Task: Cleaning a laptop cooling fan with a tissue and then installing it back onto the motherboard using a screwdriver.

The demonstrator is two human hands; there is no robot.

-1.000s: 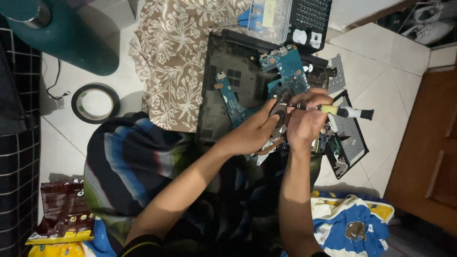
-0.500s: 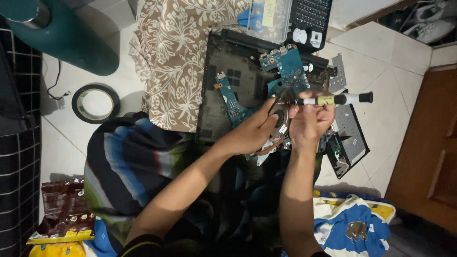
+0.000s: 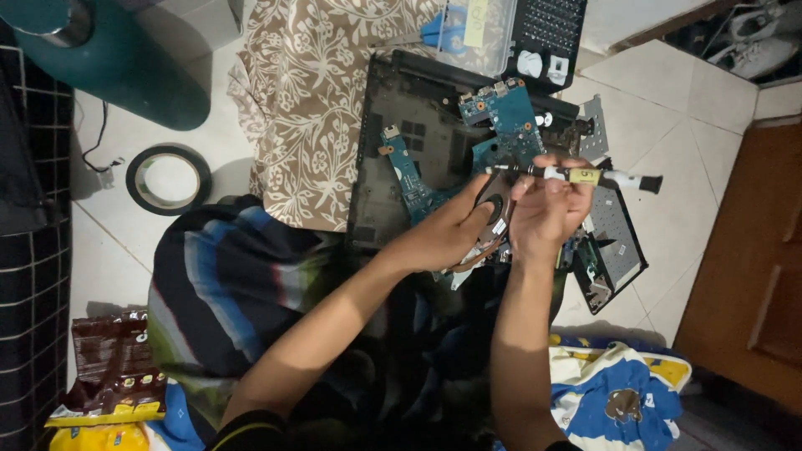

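both bare forearms reaching forward and converging, left hand (image 3: 447, 234) palm down, fingers curled and pressed low, right hand (image 3: 547, 209) raised just beside it, wrist bent, fingers pinched closed near thumb, the two hands nearly touching

hands (image 3: 501, 221), screwdriver (image 3: 585, 176), laptop chassis (image 3: 401, 150)

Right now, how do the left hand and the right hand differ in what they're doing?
The right hand grips a screwdriver held level, tip pointing left; the left hand holds no tool and rests on the round fan by the blue circuit board. The right hand sits raised, the left lower. Both work over the opened laptop base.
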